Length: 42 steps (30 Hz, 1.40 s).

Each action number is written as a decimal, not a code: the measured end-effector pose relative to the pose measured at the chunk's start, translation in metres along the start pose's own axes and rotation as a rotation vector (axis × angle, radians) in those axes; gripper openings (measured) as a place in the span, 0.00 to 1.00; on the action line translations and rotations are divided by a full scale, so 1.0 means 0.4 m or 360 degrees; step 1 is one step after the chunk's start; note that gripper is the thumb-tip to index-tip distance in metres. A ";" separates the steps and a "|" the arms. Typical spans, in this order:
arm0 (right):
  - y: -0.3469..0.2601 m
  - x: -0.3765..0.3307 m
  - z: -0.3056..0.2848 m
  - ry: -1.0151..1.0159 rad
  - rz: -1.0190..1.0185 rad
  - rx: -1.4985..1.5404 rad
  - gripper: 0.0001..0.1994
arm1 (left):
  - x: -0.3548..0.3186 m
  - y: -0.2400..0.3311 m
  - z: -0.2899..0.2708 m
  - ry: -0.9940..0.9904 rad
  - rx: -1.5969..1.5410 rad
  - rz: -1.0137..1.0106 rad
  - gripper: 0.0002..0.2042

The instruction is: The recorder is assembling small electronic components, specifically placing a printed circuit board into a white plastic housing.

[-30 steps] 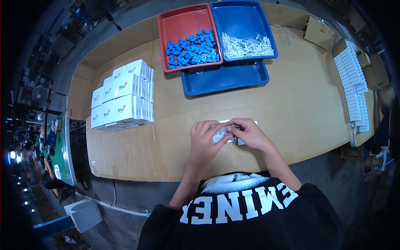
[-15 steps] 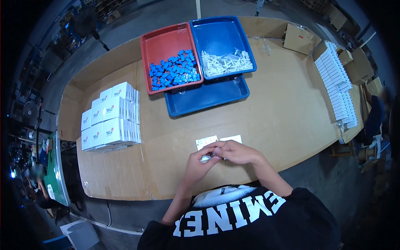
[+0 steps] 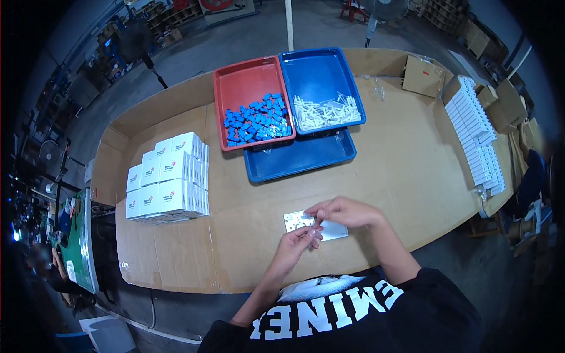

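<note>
Over the near middle of the table, both my hands meet with bent fingers. My left hand is closed in a pinch, palm partly up; what sits at its fingertips is too small to make out. My right hand comes in from above with thumb and fingers pressed together, touching or almost touching the left fingertips. Beneath them lies a small white box, seemingly opened flat: one half has dark and shiny patches, while the plain white half is partly covered by my hands.
Ahead stand a red tray of small blue parts and a blue tray of white sticks, both over another blue tray. Stacked white boxes rise at left; a row of white boxes lines the right. Cardboard walls edge the table.
My hands have drawn slightly apart, with the right now higher and the left lower, uncovering more of the white box. The whole view has shifted, so the table appears lower.
</note>
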State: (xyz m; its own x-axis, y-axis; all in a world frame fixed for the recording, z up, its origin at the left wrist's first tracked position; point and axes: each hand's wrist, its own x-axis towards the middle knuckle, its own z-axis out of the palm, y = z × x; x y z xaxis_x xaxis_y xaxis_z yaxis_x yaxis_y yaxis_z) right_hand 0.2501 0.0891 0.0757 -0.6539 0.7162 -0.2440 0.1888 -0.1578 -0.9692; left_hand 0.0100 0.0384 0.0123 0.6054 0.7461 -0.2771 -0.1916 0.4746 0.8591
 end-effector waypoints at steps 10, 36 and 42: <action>-0.055 0.193 -0.389 0.1339 -0.0223 -0.0939 0.10 | -0.080 -0.003 0.020 0.0230 -0.0121 -0.0112 0.24; 0.016 0.370 -0.579 0.1666 -0.0097 -0.1786 0.05 | -0.096 0.007 -0.004 0.0340 -0.0774 -0.0020 0.23; -0.114 0.268 -0.457 0.1264 -0.0438 0.0576 0.06 | -0.114 0.024 -0.006 0.0411 -0.0782 -0.0077 0.23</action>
State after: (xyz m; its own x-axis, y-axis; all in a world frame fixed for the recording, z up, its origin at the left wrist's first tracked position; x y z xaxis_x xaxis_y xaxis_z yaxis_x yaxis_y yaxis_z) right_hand 0.3055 0.2975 0.0994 0.0798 0.9960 -0.0392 -0.2279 -0.0201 -0.9735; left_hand -0.0212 0.0102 0.0321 0.4251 0.7789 -0.4611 -0.5433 0.6270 0.5583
